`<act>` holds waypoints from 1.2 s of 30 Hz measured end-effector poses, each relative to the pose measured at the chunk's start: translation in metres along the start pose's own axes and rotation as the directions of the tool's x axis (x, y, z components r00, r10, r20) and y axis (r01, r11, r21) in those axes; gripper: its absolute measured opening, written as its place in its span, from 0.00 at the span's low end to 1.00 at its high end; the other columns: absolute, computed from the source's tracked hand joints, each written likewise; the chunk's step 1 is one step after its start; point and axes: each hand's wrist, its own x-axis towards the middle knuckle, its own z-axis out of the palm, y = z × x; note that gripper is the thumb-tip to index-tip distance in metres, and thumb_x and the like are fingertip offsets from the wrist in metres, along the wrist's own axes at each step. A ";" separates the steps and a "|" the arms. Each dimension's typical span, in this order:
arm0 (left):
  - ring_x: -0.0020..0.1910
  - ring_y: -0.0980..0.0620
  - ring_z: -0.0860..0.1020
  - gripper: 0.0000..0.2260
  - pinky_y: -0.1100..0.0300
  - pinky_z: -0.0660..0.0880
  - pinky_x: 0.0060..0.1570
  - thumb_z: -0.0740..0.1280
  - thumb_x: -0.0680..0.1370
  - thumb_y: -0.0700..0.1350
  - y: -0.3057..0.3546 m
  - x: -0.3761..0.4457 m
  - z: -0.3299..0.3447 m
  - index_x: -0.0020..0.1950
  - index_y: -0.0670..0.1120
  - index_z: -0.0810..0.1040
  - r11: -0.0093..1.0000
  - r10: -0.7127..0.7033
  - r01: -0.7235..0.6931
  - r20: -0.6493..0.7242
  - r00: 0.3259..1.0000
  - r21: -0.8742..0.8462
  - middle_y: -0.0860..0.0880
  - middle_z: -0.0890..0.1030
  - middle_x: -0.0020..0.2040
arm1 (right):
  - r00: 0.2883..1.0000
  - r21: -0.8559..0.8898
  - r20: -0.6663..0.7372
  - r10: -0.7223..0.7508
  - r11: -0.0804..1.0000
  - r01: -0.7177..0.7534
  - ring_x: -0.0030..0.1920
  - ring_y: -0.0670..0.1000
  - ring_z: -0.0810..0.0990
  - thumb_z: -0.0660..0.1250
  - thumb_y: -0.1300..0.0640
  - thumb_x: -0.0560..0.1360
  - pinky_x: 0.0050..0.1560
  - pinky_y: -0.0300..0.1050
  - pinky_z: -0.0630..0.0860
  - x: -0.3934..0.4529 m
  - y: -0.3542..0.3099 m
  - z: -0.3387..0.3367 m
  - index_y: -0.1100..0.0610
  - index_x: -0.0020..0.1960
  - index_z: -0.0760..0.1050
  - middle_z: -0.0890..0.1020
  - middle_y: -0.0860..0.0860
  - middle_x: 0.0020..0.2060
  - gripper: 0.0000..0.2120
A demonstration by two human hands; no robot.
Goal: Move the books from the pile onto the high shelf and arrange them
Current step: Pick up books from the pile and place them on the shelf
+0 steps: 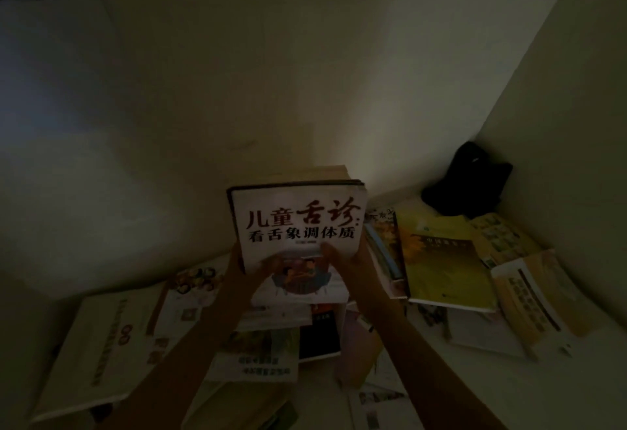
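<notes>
A white book with large dark and red Chinese lettering is held upright at the centre of the dim view, its cover facing me. My left hand grips its lower left edge, mostly hidden behind the cover. My right hand holds the lower right, thumb pressed on the front cover. Behind it, another pale book stands against the wall. Several books lie scattered flat on the white surface below, among them a yellow-green one on the right and a black one under my arms.
Pale walls close in at the back and right, meeting in a corner. A black bag-like object sits in that corner. A large pale book lies at the left and a cream one at the right.
</notes>
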 end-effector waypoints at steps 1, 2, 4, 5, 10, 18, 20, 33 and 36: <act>0.55 0.54 0.74 0.53 0.61 0.75 0.49 0.73 0.46 0.73 -0.002 -0.003 0.004 0.66 0.51 0.64 1.000 0.001 -0.001 -0.036 0.999 -0.007 0.52 0.73 0.59 | 0.999 0.016 -0.039 0.006 1.000 -0.005 0.53 0.43 0.80 0.68 0.64 0.73 0.49 0.40 0.80 0.001 0.001 0.002 0.57 0.63 0.67 0.78 0.51 0.55 0.20; 0.56 0.54 0.74 0.51 0.61 0.74 0.49 0.73 0.49 0.72 -0.002 -0.006 0.006 0.67 0.51 0.65 1.000 0.011 -0.011 -0.056 0.998 -0.002 0.52 0.72 0.61 | 0.998 0.036 -0.068 0.017 0.999 -0.015 0.53 0.43 0.80 0.68 0.63 0.73 0.48 0.39 0.80 0.002 0.002 0.003 0.56 0.64 0.67 0.79 0.51 0.56 0.21; 0.57 0.53 0.74 0.41 0.60 0.74 0.48 0.76 0.60 0.63 0.006 -0.015 0.011 0.68 0.50 0.66 1.000 0.005 -0.003 -0.114 0.993 0.022 0.49 0.73 0.62 | 0.995 0.061 -0.094 0.037 0.998 -0.032 0.56 0.47 0.80 0.70 0.57 0.71 0.50 0.43 0.80 -0.002 0.000 0.004 0.57 0.65 0.67 0.78 0.52 0.58 0.24; 0.57 0.52 0.74 0.34 0.58 0.74 0.49 0.75 0.66 0.56 0.009 -0.020 0.012 0.68 0.50 0.67 1.000 -0.019 0.022 -0.146 0.989 0.018 0.48 0.73 0.62 | 0.995 0.061 -0.095 0.034 0.998 -0.028 0.57 0.49 0.79 0.70 0.53 0.70 0.52 0.45 0.80 -0.006 -0.004 0.005 0.58 0.66 0.67 0.78 0.53 0.59 0.27; 0.48 0.52 0.78 0.21 0.61 0.75 0.41 0.70 0.72 0.49 0.042 -0.065 0.007 0.64 0.49 0.72 0.999 -0.027 0.031 -0.216 0.976 0.018 0.47 0.79 0.57 | 0.997 0.027 -0.076 -0.004 1.000 0.006 0.55 0.49 0.79 0.72 0.49 0.69 0.50 0.44 0.80 -0.035 -0.036 0.005 0.53 0.63 0.69 0.78 0.50 0.57 0.25; 0.49 0.51 0.80 0.20 0.58 0.77 0.45 0.71 0.69 0.52 0.142 -0.189 -0.049 0.59 0.47 0.75 0.988 0.132 -0.151 -0.410 0.903 -0.015 0.48 0.81 0.53 | 0.968 0.093 0.170 -0.185 0.981 0.171 0.49 0.47 0.80 0.71 0.51 0.71 0.43 0.36 0.79 -0.099 -0.162 0.047 0.55 0.60 0.69 0.79 0.49 0.52 0.20; 0.49 0.51 0.81 0.25 0.57 0.79 0.45 0.71 0.65 0.54 0.175 -0.221 -0.073 0.59 0.47 0.75 0.976 0.197 -0.220 -0.450 0.871 0.002 0.48 0.81 0.53 | 0.941 0.132 0.206 -0.269 0.960 0.246 0.50 0.48 0.79 0.71 0.52 0.71 0.44 0.37 0.79 -0.115 -0.200 0.072 0.54 0.60 0.70 0.78 0.49 0.52 0.20; 0.44 0.54 0.83 0.18 0.58 0.79 0.43 0.70 0.66 0.59 0.380 -0.360 -0.245 0.53 0.53 0.78 0.711 0.682 -0.549 -0.622 0.386 0.439 0.52 0.84 0.46 | 0.613 0.517 0.388 -0.688 0.713 0.473 0.47 0.41 0.81 0.72 0.47 0.68 0.43 0.35 0.80 -0.186 -0.453 0.260 0.49 0.57 0.75 0.81 0.41 0.48 0.19; 0.42 0.53 0.84 0.18 0.56 0.81 0.41 0.71 0.67 0.57 0.434 -0.360 -0.292 0.54 0.53 0.77 0.668 0.713 -0.589 -0.616 0.333 0.455 0.51 0.84 0.46 | 0.547 0.538 0.413 -0.728 0.680 0.499 0.46 0.44 0.82 0.71 0.47 0.70 0.44 0.38 0.79 -0.174 -0.511 0.313 0.50 0.58 0.76 0.82 0.45 0.48 0.18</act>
